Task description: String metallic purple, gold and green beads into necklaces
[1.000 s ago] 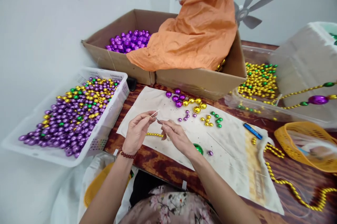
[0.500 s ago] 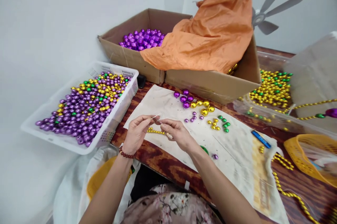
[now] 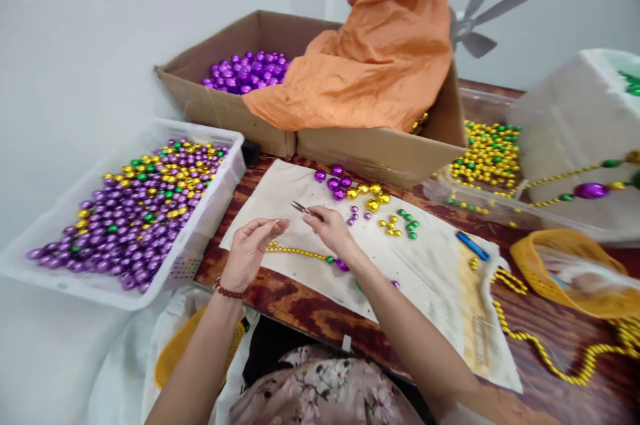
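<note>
My right hand is closed around small pointed snips, whose dark blades point up and left. A short distance away, my left hand has thumb and fingertips pinched together. Something pale shows at those fingertips, too small to name. Below the hands, a strand of small gold beads runs across the white cloth to a green and a purple bead, partly hidden by my right forearm. Beyond my right hand lie loose purple beads, gold beads and green beads.
A white basket of mixed beads stands left. Behind the cloth is a cardboard box with purple beads, partly under orange fabric. To the right are a blue object, a yellow basket and a gold bead chain.
My hands were together at the fingertips and have moved apart. The snips' blades now show clearly, and more of the bead strand is uncovered. The whole view has shifted to the right.
</note>
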Demonstrator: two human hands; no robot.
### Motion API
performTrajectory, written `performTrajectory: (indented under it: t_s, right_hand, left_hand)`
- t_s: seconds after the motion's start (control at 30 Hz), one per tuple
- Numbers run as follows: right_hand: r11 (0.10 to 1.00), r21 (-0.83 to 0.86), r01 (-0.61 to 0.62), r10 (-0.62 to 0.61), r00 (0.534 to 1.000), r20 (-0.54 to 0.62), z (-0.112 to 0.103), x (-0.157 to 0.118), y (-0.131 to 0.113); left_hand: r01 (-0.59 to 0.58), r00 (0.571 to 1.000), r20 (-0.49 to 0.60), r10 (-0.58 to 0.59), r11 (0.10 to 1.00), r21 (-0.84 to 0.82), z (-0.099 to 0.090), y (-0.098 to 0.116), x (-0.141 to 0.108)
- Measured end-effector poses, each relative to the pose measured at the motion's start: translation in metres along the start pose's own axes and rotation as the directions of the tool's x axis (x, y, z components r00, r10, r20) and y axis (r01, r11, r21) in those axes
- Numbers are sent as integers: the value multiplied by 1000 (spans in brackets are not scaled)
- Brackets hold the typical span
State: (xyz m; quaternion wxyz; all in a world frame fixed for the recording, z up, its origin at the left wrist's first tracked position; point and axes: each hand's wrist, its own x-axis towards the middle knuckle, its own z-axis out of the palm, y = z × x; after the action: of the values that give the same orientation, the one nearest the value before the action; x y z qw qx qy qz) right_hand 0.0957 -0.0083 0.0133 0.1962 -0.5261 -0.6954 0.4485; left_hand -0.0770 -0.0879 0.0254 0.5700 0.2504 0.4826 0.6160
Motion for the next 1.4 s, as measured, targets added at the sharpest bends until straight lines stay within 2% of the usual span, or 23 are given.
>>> performTrajectory:
  t_s: [0.03, 0.07, 0.1, 0.23, 0.3, 0.37, 0.43, 0.5, 0.57, 0.6, 0.67, 0.77, 0.9, 1.07, 1.13, 1.23, 1.3, 1.33, 1.4]
  right_hand:
    - [973, -229, -2, -8, 999, -41, 0, 6, -1]
    - [898, -439, -28, 3, 998, -56, 0, 10, -4]
    - [851, -521, -59, 26, 997, -70, 0, 13, -7]
    - [789, -612, -56, 4, 996, -86, -3, 16, -12]
    - [768, -639, -38, -33, 995, -99, -17, 9, -5]
    - [748, -657, -93, -9, 989, -150, -45, -8, 11]
    - [712, -655, -253, 103, 960, -259, -88, -35, 39]
    - [639, -611, -467, 241, 876, -417, -137, -64, 75]
    - [566, -553, -611, 306, 779, -548, -178, -89, 113]
    - [547, -532, -646, 307, 747, -590, -193, -98, 130]
    - [537, -506, -675, 307, 715, -628, -210, -110, 157]
    - [572, -486, -661, 293, 718, -632, -215, -113, 179]
    - [654, -423, -628, 278, 719, -638, -215, -110, 194]
    - [823, -259, -506, 246, 728, -640, -232, -112, 213]
    - [885, -174, -433, 214, 709, -672, -241, -114, 216]
    - [939, -83, -335, 167, 652, -739, -253, -119, 209]
    - [972, -27, -232, 133, 646, -752, -254, -119, 194]
    - [989, 19, -149, 115, 665, -738, -250, -116, 184]
    - [989, 141, 35, 67, 753, -654, -232, -102, 159]
  left_hand:
    - [1, 1000, -3, -1, 1000, 3, 1, -1, 1]
    - [-1, 1000, -5, 1, 1000, 13, 3, -2, 1]
    - [-6, 1000, -11, 7, 1000, 29, 6, -3, 2]
    - [-39, 998, -39, 45, 992, 124, 20, -5, 9]
    - [-38, 998, -52, 47, 987, 159, 29, -7, 13]
    - [-31, 997, -66, 43, 984, 175, 36, -8, 15]
    - [-39, 996, -75, 53, 982, 186, 40, -9, 16]
    - [-53, 994, -86, 71, 979, 197, 42, -10, 17]
    - [-46, 993, -94, 65, 980, 194, 42, -11, 20]
    - [-37, 994, -97, 56, 982, 186, 42, -12, 22]
    - [-26, 995, -89, 41, 986, 166, 43, -12, 28]
    - [-53, 996, -66, 64, 986, 157, 44, -9, 39]
    - [-103, 992, -50, 113, 979, 174, 44, -1, 53]
    - [-76, 995, -47, 85, 983, 169, 51, 3, 67]
    - [-65, 996, -52, 75, 983, 169, 56, 2, 70]
    - [-76, 996, -35, 83, 980, 187, 62, -1, 78]
    - [-105, 993, -40, 115, 977, 187, 65, -4, 85]
    - [-117, 991, -48, 128, 977, 179, 65, -5, 89]
    - [-119, 990, -58, 129, 982, 146, 67, -8, 98]
